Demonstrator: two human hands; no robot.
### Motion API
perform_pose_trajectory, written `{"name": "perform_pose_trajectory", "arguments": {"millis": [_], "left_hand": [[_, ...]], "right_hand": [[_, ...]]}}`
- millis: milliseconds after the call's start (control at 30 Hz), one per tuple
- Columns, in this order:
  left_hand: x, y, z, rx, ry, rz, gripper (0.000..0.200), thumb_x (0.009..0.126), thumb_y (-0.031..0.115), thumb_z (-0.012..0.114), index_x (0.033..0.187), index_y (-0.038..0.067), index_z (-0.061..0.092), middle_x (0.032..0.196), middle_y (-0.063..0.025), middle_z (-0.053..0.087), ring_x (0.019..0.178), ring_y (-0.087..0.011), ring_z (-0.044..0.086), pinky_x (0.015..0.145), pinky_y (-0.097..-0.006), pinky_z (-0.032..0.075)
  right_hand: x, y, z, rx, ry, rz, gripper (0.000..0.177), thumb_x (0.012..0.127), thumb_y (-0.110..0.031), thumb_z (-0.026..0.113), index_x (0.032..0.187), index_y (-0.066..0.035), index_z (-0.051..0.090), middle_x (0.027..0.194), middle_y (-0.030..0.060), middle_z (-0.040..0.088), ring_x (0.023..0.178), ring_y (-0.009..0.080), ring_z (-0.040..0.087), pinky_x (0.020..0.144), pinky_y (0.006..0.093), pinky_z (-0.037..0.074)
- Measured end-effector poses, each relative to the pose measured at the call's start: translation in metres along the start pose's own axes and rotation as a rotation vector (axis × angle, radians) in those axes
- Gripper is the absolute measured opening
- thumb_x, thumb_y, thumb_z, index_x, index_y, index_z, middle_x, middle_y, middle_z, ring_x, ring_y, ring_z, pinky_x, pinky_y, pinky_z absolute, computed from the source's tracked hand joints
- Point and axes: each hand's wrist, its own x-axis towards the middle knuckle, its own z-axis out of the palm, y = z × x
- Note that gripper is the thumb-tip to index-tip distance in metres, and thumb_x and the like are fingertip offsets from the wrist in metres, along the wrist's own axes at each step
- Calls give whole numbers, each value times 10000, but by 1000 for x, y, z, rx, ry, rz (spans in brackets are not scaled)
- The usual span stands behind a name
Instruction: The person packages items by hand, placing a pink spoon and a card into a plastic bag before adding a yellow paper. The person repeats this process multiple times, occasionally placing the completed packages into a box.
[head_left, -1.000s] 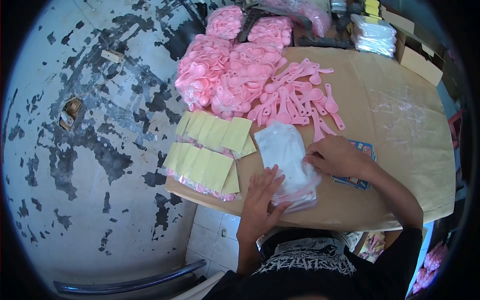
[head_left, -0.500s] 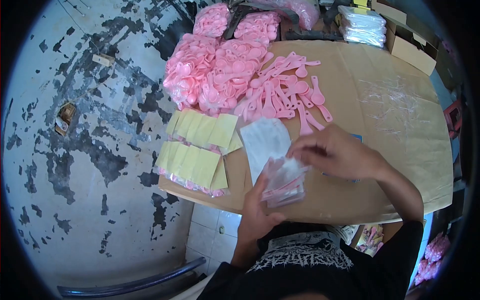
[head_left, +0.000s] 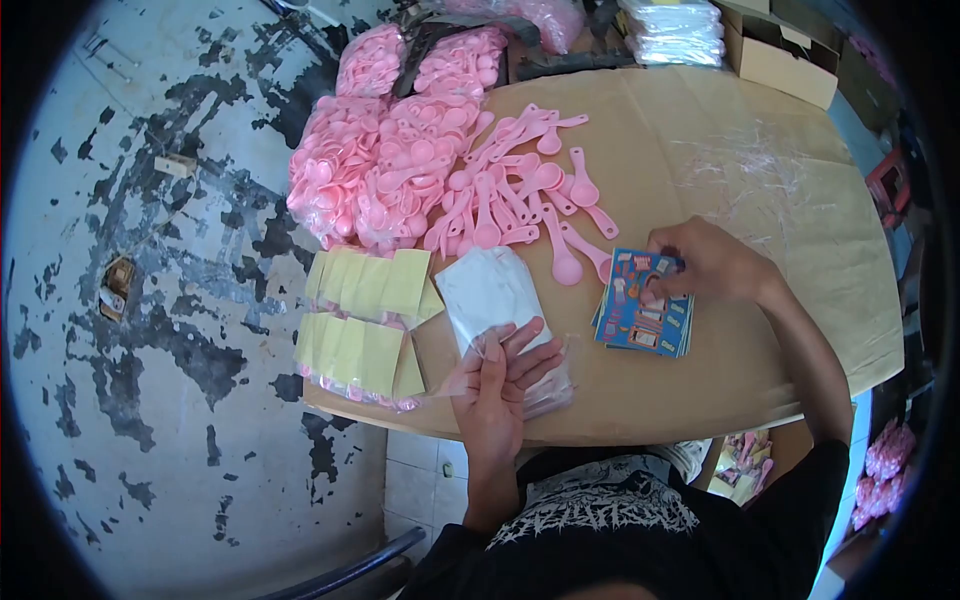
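Observation:
My left hand [head_left: 497, 385] pinches a thin clear plastic bag [head_left: 450, 386] between thumb and fingers, palm up. Under and beside that hand, more clear bags [head_left: 552, 392] lie near the table's front edge, and a stack of whitish plastic bags [head_left: 490, 290] lies behind them. My right hand [head_left: 715, 262] is at a stack of blue printed cards [head_left: 640, 318], its thumb on the top card's face and its fingers at the upper edge. Loose pink measuring spoons [head_left: 566, 265] are scattered just beyond the cards.
Filled bags of pink spoons [head_left: 365, 165] are heaped at the back left. Yellow-backed packets [head_left: 365, 355] lie in two rows at the left. Thin clear strips [head_left: 750, 175] are strewn at the right. Clear plastic packs [head_left: 675, 32] and an open cardboard box [head_left: 785, 62] stand at the back.
My right hand has left the clear bags and moved right to the blue cards, which it had been covering. My left hand has turned and now holds one bag. The view has shifted slightly.

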Motion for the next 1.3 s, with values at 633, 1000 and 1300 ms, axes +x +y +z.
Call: {"name": "perform_pose_trajectory", "arguments": {"millis": [633, 1000, 1300], "left_hand": [[5, -8, 11, -141, 22, 116, 301, 965, 125, 573, 1218, -29, 519, 1139, -194, 637, 1071, -275, 633, 937, -407, 529], [1, -4, 25, 108, -141, -72, 295, 969, 124, 584, 1213, -41, 593, 1100, -113, 668, 961, -120, 616, 851, -259, 489], [6, -16, 40, 44, -316, -17, 330, 938, 41, 599, 1253, -49, 569, 1394, -180, 492, 1196, -167, 527, 1014, -316, 419]], "right_hand": [[-15, -49, 38, 505, 156, -288, 162, 955, -176, 597, 1034, -43, 645, 678, 60, 626, 475, 108, 566, 453, 273, 451], [-24, -43, 47, 240, 55, -471, 213, 897, -151, 651, 1075, -35, 672, 624, 161, 593, 502, 214, 586, 507, 330, 453], [-30, -45, 55, 531, 22, -339, 257, 933, -102, 611, 1181, -45, 643, 631, 31, 600, 543, 83, 578, 515, 241, 449]]}}
